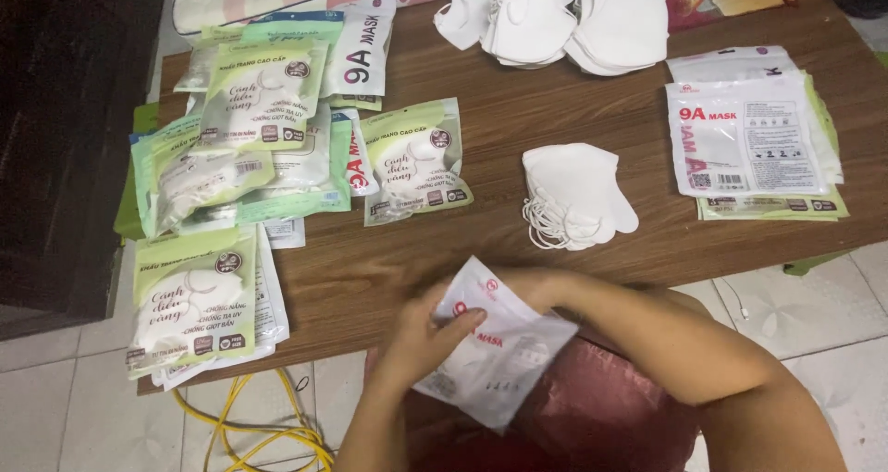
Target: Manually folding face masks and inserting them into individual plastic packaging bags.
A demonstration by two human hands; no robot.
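I hold a white mask pouch point(495, 352) just off the near edge of the worktop point(573, 111), above my lap. My left hand point(427, 335) grips its left side, thumb pressed on the front. My right hand point(536, 287) is mostly hidden behind the pouch's top edge, so I cannot tell its grip. Just beyond lies a small stack of white folded masks point(575, 195). Green-and-white filled packets point(250, 148) spread to the left, flat white pouches point(747, 134) to the right.

A home is serving as a packing spot: low wooden table point(518, 130), tiled floor point(55, 407), stacked mask packets point(250, 148).
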